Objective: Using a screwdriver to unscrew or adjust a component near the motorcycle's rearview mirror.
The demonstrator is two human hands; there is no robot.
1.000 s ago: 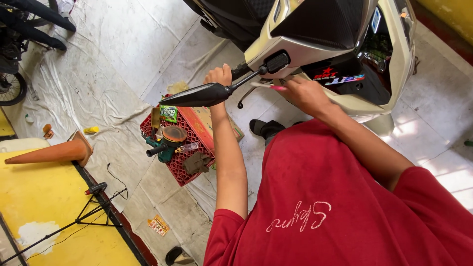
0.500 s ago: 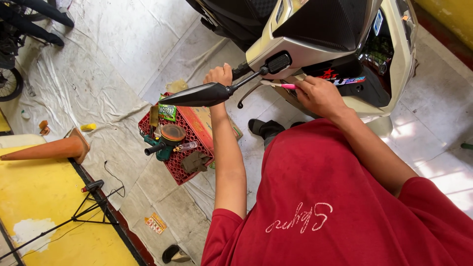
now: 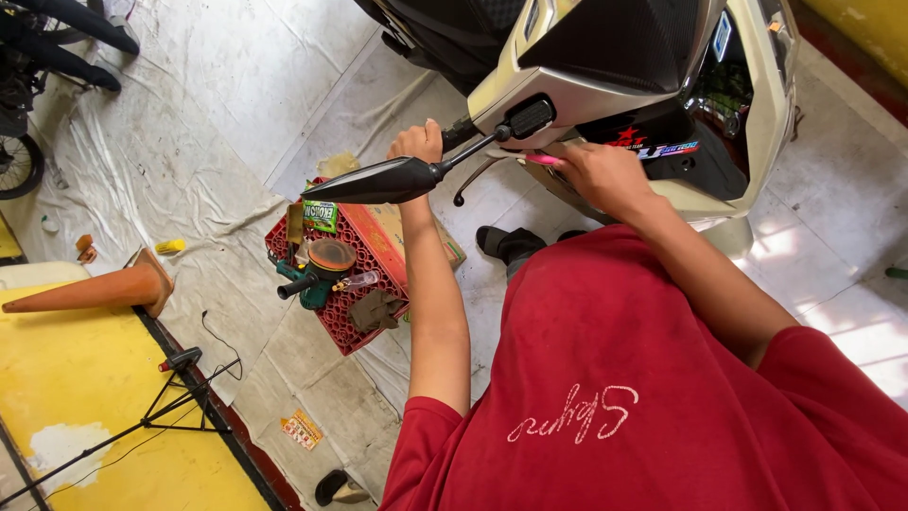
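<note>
Gripping the scooter's handlebar (image 3: 454,137) with fingers curled shut, the left hand (image 3: 416,144) sits just above the black mirror (image 3: 374,182). The mirror is glossy, long and pointed; its long axis runs nearly level, tip aimed away from both hands toward the red crate (image 3: 345,284) on the floor. The right hand (image 3: 596,175) closes on a pink-handled tool (image 3: 541,159) beside the mirror's stem (image 3: 468,151).
</note>
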